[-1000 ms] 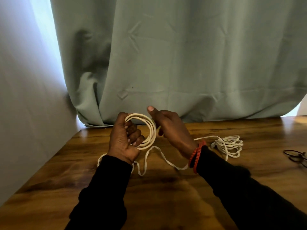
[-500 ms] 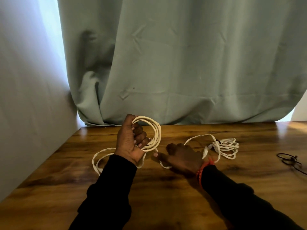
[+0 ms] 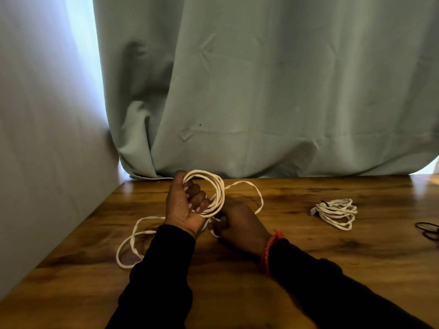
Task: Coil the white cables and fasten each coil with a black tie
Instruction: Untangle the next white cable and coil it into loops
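I am seeing a white cable (image 3: 217,193) standing upright as a round coil of several turns, gripped in my left hand (image 3: 184,205), its loose tail trailing in loops across the wooden surface (image 3: 297,257) on both sides. A second white cable (image 3: 335,213) is lying well to the right, already bundled, with a black tie (image 3: 325,203) showing at its left end. More black ties (image 3: 428,230) are lying at the right edge.

Two white cables: one part-wound coil (image 3: 215,193) held up at centre, its loose length trailing on the table (image 3: 308,257) to the left and right, and one finished bundle (image 3: 335,212) lying to the right. Two hands: the left (image 3: 184,205) and the right (image 3: 240,229), with one red wristband (image 3: 269,250). At the right edge lie black ties (image 3: 428,230), cut off so their number cannot be told; one curtain (image 3: 261,91) hangs at the far side.
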